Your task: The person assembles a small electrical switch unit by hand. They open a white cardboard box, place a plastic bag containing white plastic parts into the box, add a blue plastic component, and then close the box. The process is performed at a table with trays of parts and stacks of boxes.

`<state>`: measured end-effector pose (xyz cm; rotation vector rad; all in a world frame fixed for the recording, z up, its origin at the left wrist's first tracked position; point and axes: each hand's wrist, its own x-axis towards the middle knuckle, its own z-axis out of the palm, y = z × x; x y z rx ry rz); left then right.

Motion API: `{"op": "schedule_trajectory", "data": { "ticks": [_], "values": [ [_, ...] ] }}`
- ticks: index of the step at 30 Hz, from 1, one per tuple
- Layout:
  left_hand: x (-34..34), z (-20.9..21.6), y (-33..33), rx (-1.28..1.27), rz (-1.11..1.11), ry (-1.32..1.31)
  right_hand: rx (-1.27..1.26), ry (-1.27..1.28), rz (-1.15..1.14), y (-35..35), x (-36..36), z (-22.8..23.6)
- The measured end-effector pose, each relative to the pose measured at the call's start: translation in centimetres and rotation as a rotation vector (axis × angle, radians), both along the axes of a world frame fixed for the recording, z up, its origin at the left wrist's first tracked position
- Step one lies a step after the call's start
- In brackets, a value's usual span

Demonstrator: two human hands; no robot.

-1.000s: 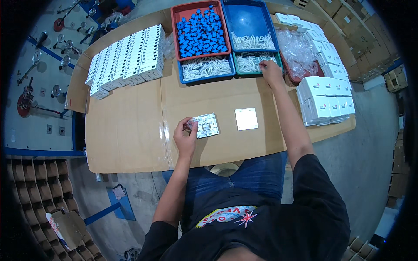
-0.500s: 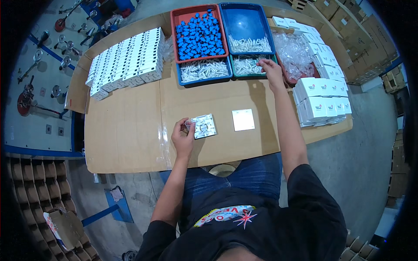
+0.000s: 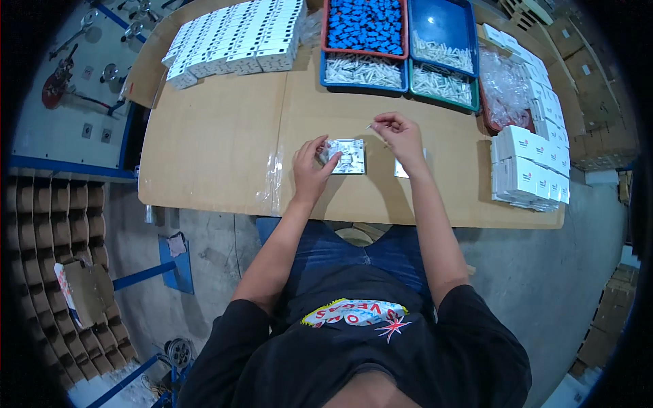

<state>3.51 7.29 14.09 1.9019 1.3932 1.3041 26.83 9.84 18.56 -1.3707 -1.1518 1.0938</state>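
My left hand (image 3: 314, 170) is at the left edge of a square white-and-metallic plate (image 3: 349, 156), which lies on the cardboard with its detailed side up. Its thumb and fingers close on a small clear plastic piece (image 3: 324, 152) against that edge. Just right of the plate and above the table, my right hand (image 3: 400, 139) pinches a small thin whitish piece (image 3: 369, 126), too small to name. Beneath the right hand and wrist is a flat white square plate (image 3: 400, 168), partly hidden by them.
Blue pieces fill a red tray (image 3: 365, 26) at the back. Small white slender pieces lie in blue trays (image 3: 364, 86) and a green tray (image 3: 443, 99). Clear plastic bags (image 3: 507, 85) are heaped at right, beside stacked white boxes (image 3: 530, 163). More white boxes (image 3: 238, 37) stand back left.
My right hand has come back from the green tray toward the plate, with a thin whitish piece in its fingers. My left hand stays at the plate. The whole view has shifted.
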Motion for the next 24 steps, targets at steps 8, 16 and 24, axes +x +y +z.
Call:
{"op": "schedule_trajectory", "data": {
  "ticks": [8,16,24],
  "values": [
    [0.0,-0.1,0.0,0.082,-0.032,0.069,0.139,-0.36,0.234,-1.1,-6.1,-0.1],
    [-0.1,-0.3,-0.1,0.086,-0.04,0.058,0.267,-0.436,0.318,-1.7,-6.3,-0.9],
    [-0.1,-0.1,-0.2,0.108,-0.051,0.048,0.318,-0.578,0.384,-2.1,-6.9,-1.0]
  ]
}}
